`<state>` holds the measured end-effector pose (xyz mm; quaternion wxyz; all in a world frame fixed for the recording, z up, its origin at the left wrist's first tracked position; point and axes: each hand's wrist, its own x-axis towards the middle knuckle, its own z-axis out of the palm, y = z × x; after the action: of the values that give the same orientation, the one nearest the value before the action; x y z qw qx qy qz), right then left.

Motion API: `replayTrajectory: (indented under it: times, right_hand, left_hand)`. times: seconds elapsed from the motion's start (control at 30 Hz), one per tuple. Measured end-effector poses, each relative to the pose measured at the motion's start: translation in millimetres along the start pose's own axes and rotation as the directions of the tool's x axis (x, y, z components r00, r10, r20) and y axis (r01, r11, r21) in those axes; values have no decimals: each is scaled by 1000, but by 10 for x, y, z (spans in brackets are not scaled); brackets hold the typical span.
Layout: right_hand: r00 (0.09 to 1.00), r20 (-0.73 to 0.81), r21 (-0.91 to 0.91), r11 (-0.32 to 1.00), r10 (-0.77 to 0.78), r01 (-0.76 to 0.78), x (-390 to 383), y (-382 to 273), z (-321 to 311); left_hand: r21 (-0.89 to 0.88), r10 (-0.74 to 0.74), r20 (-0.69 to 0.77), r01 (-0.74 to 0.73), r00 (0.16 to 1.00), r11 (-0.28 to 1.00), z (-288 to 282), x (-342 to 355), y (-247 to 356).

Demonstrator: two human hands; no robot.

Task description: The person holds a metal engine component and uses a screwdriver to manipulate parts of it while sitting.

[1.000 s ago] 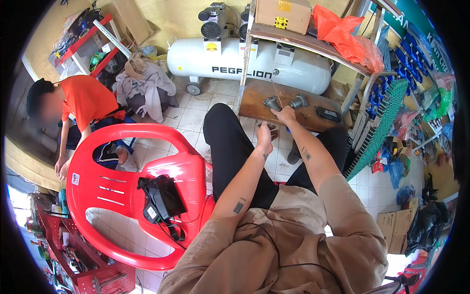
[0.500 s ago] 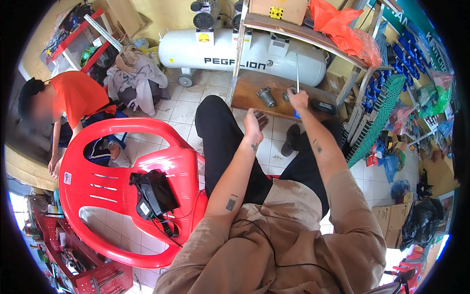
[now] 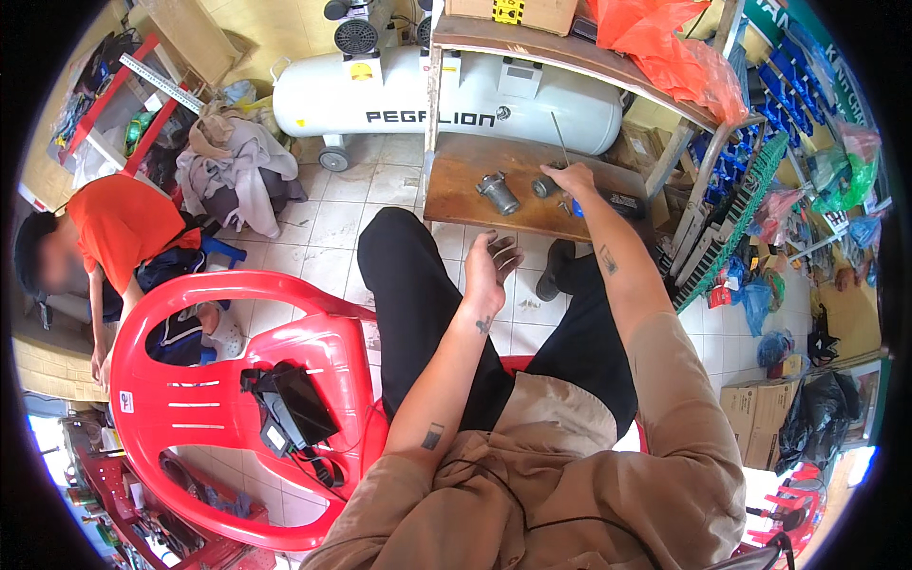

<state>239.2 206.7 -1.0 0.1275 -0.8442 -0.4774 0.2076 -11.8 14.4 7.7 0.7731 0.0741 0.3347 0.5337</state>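
My right hand (image 3: 570,179) is closed over the bench's front part, around a long screwdriver (image 3: 559,136). Its thin metal shaft points up and away, and a bit of blue shows below the fingers. Beside that hand, on the low wooden bench (image 3: 456,171), lies a dark round metal part (image 3: 544,186), partly covered by the fingers. Left of it a grey cylindrical metal part (image 3: 498,194) rests on its side. My left hand (image 3: 488,274) hangs in the air between my knees, palm turned inward, fingers apart and slightly bent, holding nothing.
A black case (image 3: 619,204) sits at the bench's right end. Behind stands a white compressor tank (image 3: 332,95), under a shelf (image 3: 551,43) with a box and orange plastic. A red chair (image 3: 313,347) bearing a black device is at my left; beyond it a person (image 3: 133,233) crouches.
The whole view has shifted slightly. The screwdriver's shaft leans further left than before. My left hand has lowered a little away from the bench, its fingers more spread.
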Motion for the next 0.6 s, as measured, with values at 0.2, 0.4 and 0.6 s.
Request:
replayTrajectory:
  times: [0.2,0.4,0.6]
  right_hand:
    - [995,-5,202,975,100,-97,297,170,292]
    - [970,43,421,876,240,-235,398,99,361]
    - [987,-2,372,917,158,-146,320,164,283]
  left_hand:
    - [37,-10,14,10,1000,999,19,18,-33]
    - [42,-3,-6,3,1000,999,-16,52,-55]
    - [87,-8,-6,8,1000,996,-32,7,-125]
